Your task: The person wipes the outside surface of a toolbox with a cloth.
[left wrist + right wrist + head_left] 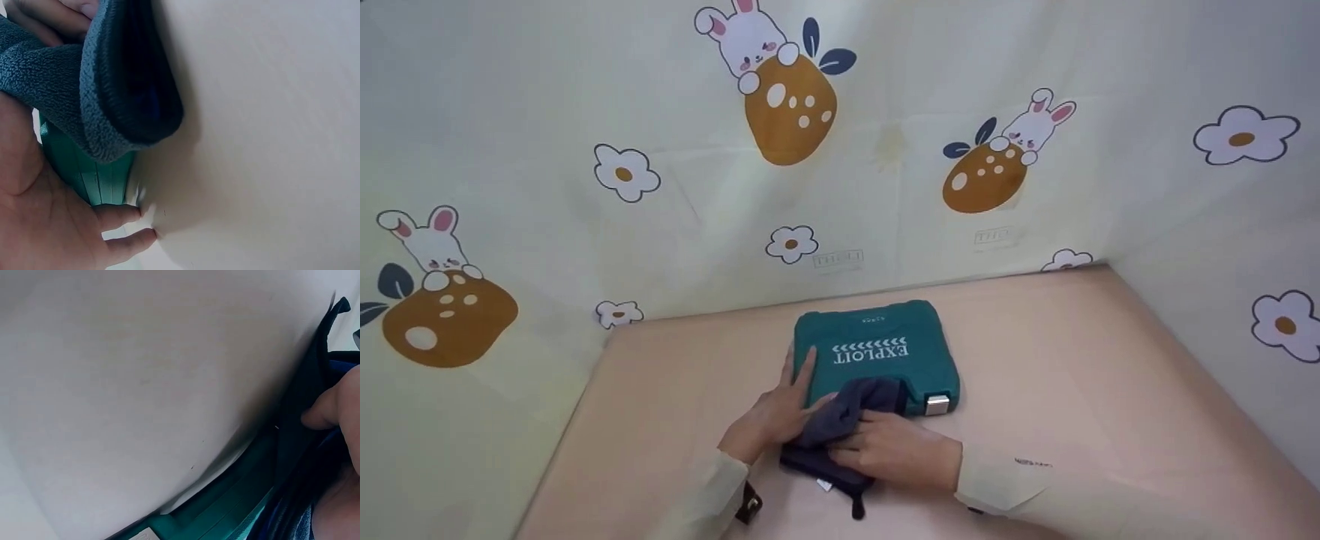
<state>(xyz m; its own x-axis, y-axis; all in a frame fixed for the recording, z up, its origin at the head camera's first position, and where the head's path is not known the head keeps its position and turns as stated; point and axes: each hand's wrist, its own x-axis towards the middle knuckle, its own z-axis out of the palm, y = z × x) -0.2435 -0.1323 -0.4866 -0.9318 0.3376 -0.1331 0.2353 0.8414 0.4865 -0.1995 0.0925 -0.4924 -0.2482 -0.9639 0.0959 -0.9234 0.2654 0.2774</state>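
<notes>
Left hand [772,416] rests, fingers straight and apart, along one side of the case [874,330] in the head view; the right hand [904,454] grips the pouch [840,420] at the case's near edge. In the left wrist view the pouch's rim bows out over the table [270,140]; its fold is probably best eased gently. In the right wrist view the thumb presses the fabric: a firm pinch, with the case braced, should stop slipping.
</notes>
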